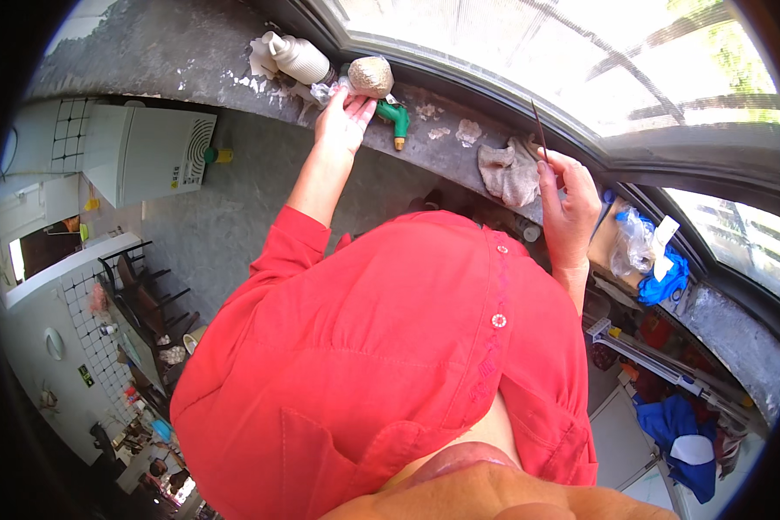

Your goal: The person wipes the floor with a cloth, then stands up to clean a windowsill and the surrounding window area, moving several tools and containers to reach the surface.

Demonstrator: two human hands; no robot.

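Note:
On the dark window sill, my left hand [342, 125] grips a small clear plastic bag of pale, grain-like material [371, 77] near its gathered end. Just beside those fingers lies a green spray nozzle [393, 117] with a brass-coloured tip. A white ribbed pump bottle [299, 58] lies on its other side. Between thumb and fingers, my right hand [569, 198] pinches a thin dark brown stick [538, 125], which points up towards the window. A crumpled grey cloth [510, 172] rests on the sill next to this hand.
The window frame [494, 107] runs along the sill's far side. To the right, a cardboard box [601, 244] holds clear and blue plastic [668, 276]. Below it are metal poles [663, 370] and blue fabric [676, 422]. A white appliance [149, 153] and chairs [143, 279] stand to the left.

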